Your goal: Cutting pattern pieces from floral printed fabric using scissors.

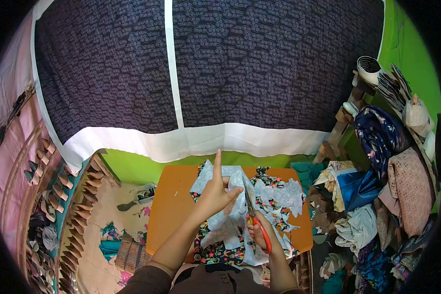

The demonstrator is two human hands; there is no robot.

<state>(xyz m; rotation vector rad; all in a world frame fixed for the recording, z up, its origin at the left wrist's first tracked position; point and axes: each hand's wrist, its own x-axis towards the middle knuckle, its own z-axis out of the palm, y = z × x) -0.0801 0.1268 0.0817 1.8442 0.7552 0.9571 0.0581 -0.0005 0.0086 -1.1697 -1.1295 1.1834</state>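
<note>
My left hand (214,196) points its index finger upward. Its thumb and other fingers are closed on a thin white sheet (236,177), which may be paper or lining cloth. My right hand (260,231) grips a pair of scissors (266,241) with orange-red handles. The blades point up and away from me along the right side of the white sheet, close to my left thumb. Under both hands, black floral cloth (218,254) lies on the orange tabletop (174,215). More cut white pieces (281,196) lie over the cloth on the right.
Piled garments and cloth (360,225) crowd the right side. On the left stand curved racks of shoes (76,235). Cloth scraps (111,245) and a grey folded mat (132,252) lie on the tiled floor. A dark patterned curtain with white borders (201,139) hangs beyond the table.
</note>
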